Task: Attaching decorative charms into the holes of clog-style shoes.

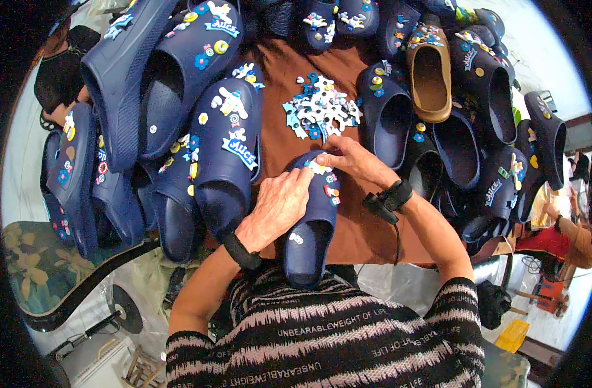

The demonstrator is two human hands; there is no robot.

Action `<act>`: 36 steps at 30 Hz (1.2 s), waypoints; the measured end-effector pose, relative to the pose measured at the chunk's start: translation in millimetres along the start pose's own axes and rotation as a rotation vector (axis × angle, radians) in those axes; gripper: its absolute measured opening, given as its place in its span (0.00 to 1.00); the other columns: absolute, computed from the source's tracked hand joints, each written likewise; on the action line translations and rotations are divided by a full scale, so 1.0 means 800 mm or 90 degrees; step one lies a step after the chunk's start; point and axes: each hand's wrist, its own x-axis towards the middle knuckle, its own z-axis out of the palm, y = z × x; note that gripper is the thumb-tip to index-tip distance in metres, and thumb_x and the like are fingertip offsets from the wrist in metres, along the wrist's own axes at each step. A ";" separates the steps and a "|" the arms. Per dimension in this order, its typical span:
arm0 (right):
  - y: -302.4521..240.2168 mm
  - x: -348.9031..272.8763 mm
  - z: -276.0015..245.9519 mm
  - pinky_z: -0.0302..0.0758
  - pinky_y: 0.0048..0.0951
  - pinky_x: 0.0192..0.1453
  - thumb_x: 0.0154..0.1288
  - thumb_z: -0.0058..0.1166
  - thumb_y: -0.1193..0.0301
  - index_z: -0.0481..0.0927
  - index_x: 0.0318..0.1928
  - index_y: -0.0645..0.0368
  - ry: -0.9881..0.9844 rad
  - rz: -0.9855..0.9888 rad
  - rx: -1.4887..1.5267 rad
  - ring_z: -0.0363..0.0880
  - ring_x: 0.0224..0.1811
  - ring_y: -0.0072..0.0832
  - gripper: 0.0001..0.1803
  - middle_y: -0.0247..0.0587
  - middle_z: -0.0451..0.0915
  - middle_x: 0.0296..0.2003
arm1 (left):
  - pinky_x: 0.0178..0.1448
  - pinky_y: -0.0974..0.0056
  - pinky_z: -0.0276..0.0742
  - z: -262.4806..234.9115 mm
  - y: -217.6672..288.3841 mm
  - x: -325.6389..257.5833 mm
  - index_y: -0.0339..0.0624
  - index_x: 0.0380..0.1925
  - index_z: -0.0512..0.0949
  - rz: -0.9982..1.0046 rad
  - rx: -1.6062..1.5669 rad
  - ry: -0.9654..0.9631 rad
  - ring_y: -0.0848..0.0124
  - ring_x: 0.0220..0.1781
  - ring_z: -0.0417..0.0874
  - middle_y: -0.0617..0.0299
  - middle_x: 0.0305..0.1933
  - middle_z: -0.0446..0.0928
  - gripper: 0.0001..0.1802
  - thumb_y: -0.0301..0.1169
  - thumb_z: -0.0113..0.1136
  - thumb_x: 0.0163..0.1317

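With the navy clog (320,208) at six o'clock from the charm pile (322,108), left hand (278,205) grasping its nine-o'clock side and right hand (359,163) its toe, pressing the white charm (320,167) straight down should seat it best.

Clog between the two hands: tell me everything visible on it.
The dark blue clog looks like smooth molded foam or rubber. Its toe points away from the person, its open heel end toward the striped top. White and red charms sit on the upper; a white mark shows on the insole. The left hand touches its left side, the right hand its toe, partly hiding it.
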 end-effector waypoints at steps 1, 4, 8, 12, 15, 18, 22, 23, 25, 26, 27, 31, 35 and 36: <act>0.005 -0.003 -0.001 0.76 0.33 0.53 0.71 0.60 0.58 0.80 0.51 0.66 -0.010 -0.001 0.053 0.80 0.47 0.31 0.22 0.46 0.84 0.42 | 0.37 0.47 0.80 0.000 0.001 0.002 0.40 0.53 0.75 0.005 0.001 -0.001 0.51 0.37 0.85 0.50 0.35 0.80 0.16 0.25 0.55 0.64; 0.007 -0.015 0.005 0.76 0.31 0.47 0.69 0.61 0.64 0.82 0.41 0.65 0.071 -0.041 0.163 0.79 0.40 0.29 0.14 0.42 0.83 0.36 | 0.37 0.46 0.79 -0.002 0.003 0.005 0.41 0.59 0.73 -0.023 -0.052 0.024 0.49 0.36 0.85 0.47 0.35 0.81 0.20 0.25 0.53 0.65; 0.003 -0.032 0.006 0.77 0.35 0.47 0.63 0.65 0.66 0.84 0.38 0.61 0.103 -0.062 0.048 0.82 0.40 0.35 0.11 0.44 0.82 0.35 | 0.37 0.46 0.80 -0.005 0.003 0.006 0.42 0.64 0.71 0.004 -0.009 -0.017 0.49 0.36 0.85 0.49 0.35 0.80 0.26 0.25 0.54 0.64; -0.022 -0.037 0.006 0.78 0.42 0.47 0.62 0.65 0.64 0.83 0.40 0.59 0.117 -0.080 -0.127 0.82 0.42 0.45 0.12 0.47 0.82 0.37 | 0.36 0.47 0.79 -0.008 0.004 0.007 0.43 0.65 0.72 0.005 0.000 -0.038 0.49 0.36 0.84 0.50 0.36 0.79 0.28 0.25 0.55 0.63; -0.024 -0.031 0.002 0.79 0.45 0.46 0.61 0.63 0.64 0.82 0.40 0.58 0.089 -0.093 -0.203 0.83 0.43 0.48 0.12 0.48 0.83 0.38 | 0.36 0.46 0.78 -0.009 0.007 0.009 0.43 0.66 0.72 0.005 0.012 -0.049 0.49 0.37 0.84 0.50 0.36 0.79 0.28 0.25 0.55 0.63; -0.036 -0.026 0.000 0.80 0.47 0.45 0.60 0.62 0.65 0.81 0.38 0.59 0.066 -0.110 -0.302 0.83 0.43 0.48 0.11 0.47 0.83 0.38 | 0.36 0.45 0.78 -0.007 0.007 0.009 0.44 0.65 0.72 0.005 0.010 -0.035 0.49 0.36 0.84 0.50 0.36 0.78 0.28 0.26 0.55 0.63; -0.044 -0.023 0.006 0.79 0.46 0.47 0.60 0.60 0.69 0.80 0.38 0.59 0.064 -0.148 -0.359 0.82 0.44 0.48 0.08 0.47 0.81 0.35 | 0.36 0.45 0.78 -0.006 0.007 0.008 0.44 0.64 0.73 0.002 0.014 -0.042 0.50 0.36 0.84 0.51 0.35 0.78 0.26 0.26 0.55 0.63; -0.043 -0.021 0.006 0.79 0.46 0.47 0.60 0.60 0.69 0.80 0.38 0.59 0.064 -0.148 -0.359 0.82 0.44 0.48 0.08 0.47 0.81 0.35 | 0.36 0.46 0.78 -0.005 0.006 0.008 0.45 0.63 0.74 0.002 0.024 -0.044 0.50 0.37 0.84 0.51 0.35 0.78 0.26 0.26 0.55 0.63; -0.041 -0.018 0.002 0.81 0.49 0.45 0.57 0.62 0.68 0.80 0.41 0.57 0.048 -0.167 -0.362 0.83 0.44 0.50 0.12 0.46 0.82 0.40 | 0.36 0.46 0.78 -0.004 0.006 0.008 0.45 0.62 0.74 0.002 0.034 -0.046 0.50 0.37 0.84 0.51 0.35 0.78 0.25 0.26 0.55 0.63; -0.040 -0.016 0.000 0.81 0.49 0.45 0.57 0.62 0.68 0.80 0.41 0.57 0.048 -0.167 -0.361 0.83 0.44 0.50 0.12 0.46 0.82 0.40 | 0.36 0.46 0.78 -0.004 0.006 0.008 0.46 0.62 0.74 0.003 0.031 -0.045 0.50 0.37 0.84 0.51 0.35 0.78 0.25 0.26 0.55 0.63; -0.040 -0.015 -0.003 0.81 0.49 0.46 0.56 0.62 0.69 0.80 0.41 0.56 0.017 -0.149 -0.353 0.83 0.45 0.50 0.12 0.47 0.82 0.41 | 0.37 0.46 0.79 -0.004 0.006 0.008 0.46 0.62 0.75 0.002 0.028 -0.044 0.50 0.37 0.85 0.51 0.35 0.78 0.25 0.26 0.55 0.63; -0.044 -0.013 -0.011 0.80 0.50 0.48 0.54 0.63 0.70 0.80 0.41 0.53 -0.035 -0.130 -0.309 0.82 0.47 0.51 0.13 0.47 0.81 0.43 | 0.37 0.46 0.79 -0.007 0.005 0.008 0.46 0.62 0.75 -0.003 0.012 -0.042 0.51 0.37 0.85 0.52 0.35 0.78 0.25 0.26 0.55 0.63; -0.043 -0.010 -0.015 0.79 0.49 0.49 0.53 0.65 0.69 0.80 0.41 0.54 -0.069 -0.113 -0.304 0.81 0.49 0.50 0.14 0.47 0.81 0.42 | 0.37 0.47 0.79 -0.008 0.005 0.008 0.47 0.62 0.75 0.000 0.009 -0.044 0.51 0.36 0.85 0.51 0.35 0.79 0.25 0.26 0.55 0.63; -0.041 -0.010 -0.015 0.79 0.49 0.49 0.53 0.65 0.69 0.80 0.42 0.54 -0.066 -0.122 -0.291 0.81 0.49 0.50 0.14 0.47 0.81 0.42 | 0.36 0.47 0.79 -0.009 0.005 0.009 0.48 0.63 0.75 -0.007 0.019 -0.057 0.51 0.36 0.85 0.51 0.36 0.79 0.25 0.26 0.55 0.63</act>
